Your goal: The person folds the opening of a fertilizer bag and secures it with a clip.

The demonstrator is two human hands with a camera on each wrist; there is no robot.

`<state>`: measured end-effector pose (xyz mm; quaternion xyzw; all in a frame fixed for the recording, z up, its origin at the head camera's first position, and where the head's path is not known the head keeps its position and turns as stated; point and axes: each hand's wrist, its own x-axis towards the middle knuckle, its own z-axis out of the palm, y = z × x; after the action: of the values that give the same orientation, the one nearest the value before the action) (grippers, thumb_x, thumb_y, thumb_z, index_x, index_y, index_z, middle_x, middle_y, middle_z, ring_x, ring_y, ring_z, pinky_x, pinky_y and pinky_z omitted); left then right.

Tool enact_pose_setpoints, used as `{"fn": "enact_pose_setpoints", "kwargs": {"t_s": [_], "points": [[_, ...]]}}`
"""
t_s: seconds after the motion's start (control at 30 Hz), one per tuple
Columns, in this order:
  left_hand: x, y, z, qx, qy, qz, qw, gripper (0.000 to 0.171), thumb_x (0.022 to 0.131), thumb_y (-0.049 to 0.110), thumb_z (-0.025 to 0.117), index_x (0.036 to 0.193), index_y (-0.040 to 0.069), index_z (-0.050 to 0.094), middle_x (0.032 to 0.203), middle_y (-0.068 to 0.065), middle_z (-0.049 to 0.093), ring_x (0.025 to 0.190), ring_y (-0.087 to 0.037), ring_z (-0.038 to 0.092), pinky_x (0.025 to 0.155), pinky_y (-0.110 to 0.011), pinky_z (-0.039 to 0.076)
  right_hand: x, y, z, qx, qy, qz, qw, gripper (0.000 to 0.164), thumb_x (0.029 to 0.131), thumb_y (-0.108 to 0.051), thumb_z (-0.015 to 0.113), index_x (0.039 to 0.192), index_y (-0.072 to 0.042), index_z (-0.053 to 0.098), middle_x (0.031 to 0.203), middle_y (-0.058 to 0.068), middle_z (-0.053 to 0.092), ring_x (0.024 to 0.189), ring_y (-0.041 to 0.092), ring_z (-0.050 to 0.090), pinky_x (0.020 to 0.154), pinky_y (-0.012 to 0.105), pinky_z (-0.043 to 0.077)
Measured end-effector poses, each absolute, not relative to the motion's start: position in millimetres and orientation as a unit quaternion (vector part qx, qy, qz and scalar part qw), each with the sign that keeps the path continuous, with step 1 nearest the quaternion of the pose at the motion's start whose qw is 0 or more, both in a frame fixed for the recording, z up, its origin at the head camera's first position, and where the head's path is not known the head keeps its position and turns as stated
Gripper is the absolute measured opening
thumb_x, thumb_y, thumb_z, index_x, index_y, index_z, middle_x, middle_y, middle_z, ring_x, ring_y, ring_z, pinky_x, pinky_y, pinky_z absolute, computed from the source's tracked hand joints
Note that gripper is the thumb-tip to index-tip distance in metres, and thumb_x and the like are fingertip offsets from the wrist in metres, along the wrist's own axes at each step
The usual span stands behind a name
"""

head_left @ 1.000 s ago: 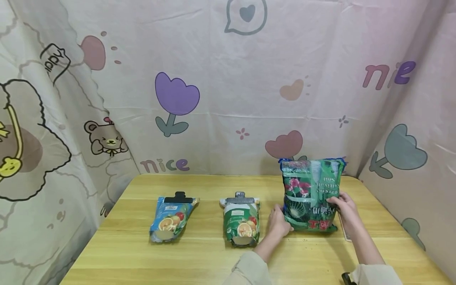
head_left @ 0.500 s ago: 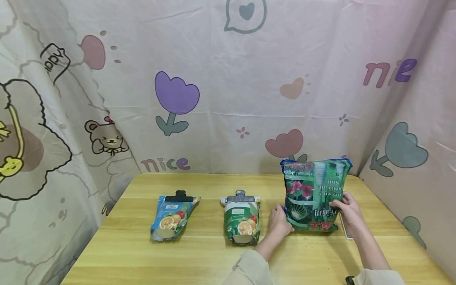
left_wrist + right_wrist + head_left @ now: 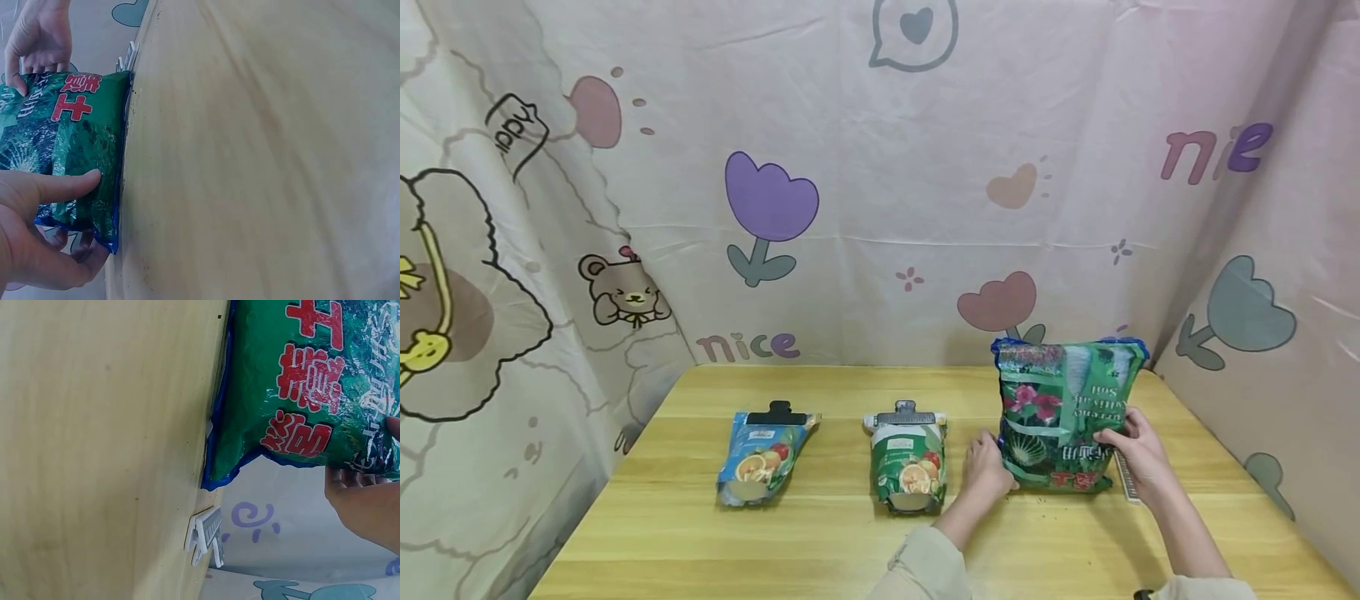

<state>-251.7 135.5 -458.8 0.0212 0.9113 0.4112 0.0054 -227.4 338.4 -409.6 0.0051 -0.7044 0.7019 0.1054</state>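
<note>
A green potting soil bag (image 3: 1067, 408) with blue edges stands upright on the table, its print upside down in the head view. My left hand (image 3: 990, 467) grips its lower left corner, thumb across the front and fingers behind, as the left wrist view shows. Higher up, the right edge is held by my right hand (image 3: 1142, 454), with the thumb on the front face and the other fingers behind. Beside the bag's lower right corner lies a white and grey sealing clip (image 3: 206, 532), partly covered by the bag and right hand in the head view.
To the left, a blue pouch (image 3: 760, 467) with a black clip (image 3: 777, 417) lies on the wooden table (image 3: 737, 550). A green pouch (image 3: 904, 467) with a grey clip (image 3: 906, 419) is nearer the left hand. A printed cloth backdrop (image 3: 865, 167) surrounds the table.
The bag's top has leaned a little to the right, and my right hand has shifted slightly right with it. My left hand stays at the lower left corner.
</note>
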Motion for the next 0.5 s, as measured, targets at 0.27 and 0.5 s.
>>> {"fn": "enact_pose_setpoints", "kwargs": {"t_s": [0.27,0.5], "points": [[-248.6,135.0,-458.4,0.027,0.914,0.403,-0.015,0.073,0.055,0.004,0.087,0.114,-0.004,0.044,0.102,-0.018,0.049,0.097,-0.031,0.048,0.081,-0.038,0.045,-223.6,341.2,-416.5,0.071,-0.694,0.707,0.117,0.049,0.08,0.014,0.052,0.113,-0.021,0.043,0.101,-0.014,0.055,0.093,-0.001,0.049,0.076,0.012,0.042],[-247.4,132.2,-460.5,0.044,0.918,0.393,-0.023,0.054,0.059,-0.001,0.081,0.091,0.005,0.038,0.082,-0.007,0.038,0.078,-0.022,0.042,0.065,-0.032,0.042,-222.2,344.5,-419.4,0.094,-0.678,0.721,0.105,0.058,0.079,0.017,0.049,0.12,-0.022,0.035,0.109,-0.012,0.05,0.098,-0.001,0.048,0.08,0.011,0.041]]}}
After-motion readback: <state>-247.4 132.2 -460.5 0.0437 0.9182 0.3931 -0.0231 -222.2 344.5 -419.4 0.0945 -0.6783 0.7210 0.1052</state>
